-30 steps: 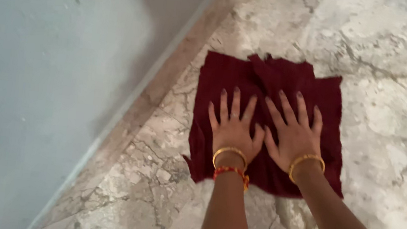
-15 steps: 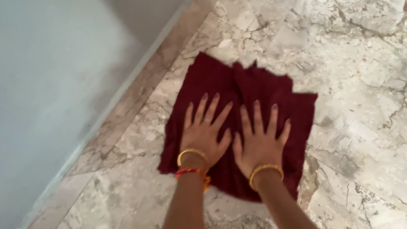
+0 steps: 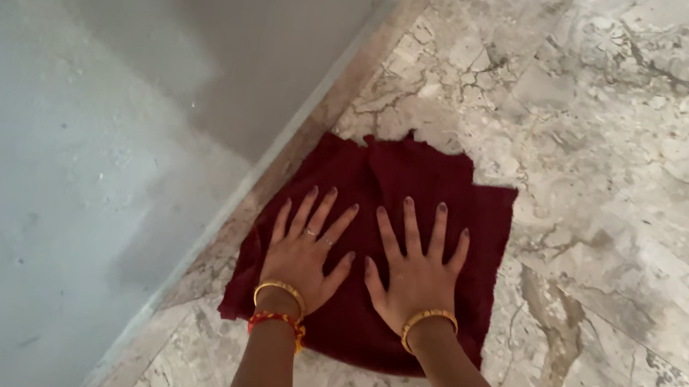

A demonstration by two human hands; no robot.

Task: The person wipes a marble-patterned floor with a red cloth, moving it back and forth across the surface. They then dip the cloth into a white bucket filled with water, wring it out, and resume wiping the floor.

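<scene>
Left hand [image 3: 302,253] and right hand [image 3: 414,272] are pressing flat, fingers spread, hiding the maroon cloth's [image 3: 414,175] middle; wall [image 3: 71,150] is crowding its left edge.

Home interior: marble floor [image 3: 634,162] w/ painted wall [image 3: 71,150].

- Both forearms cut off by bottom frame edge, elbows unseen.
- Dark red cloth [image 3: 413,183]: middle hidden under left hand [image 3: 302,253] and right hand [image 3: 414,272].
- Wall [image 3: 71,150], upper left, cropped by frame edges.
- Marble floor [image 3: 634,162] slightly blurred.
</scene>
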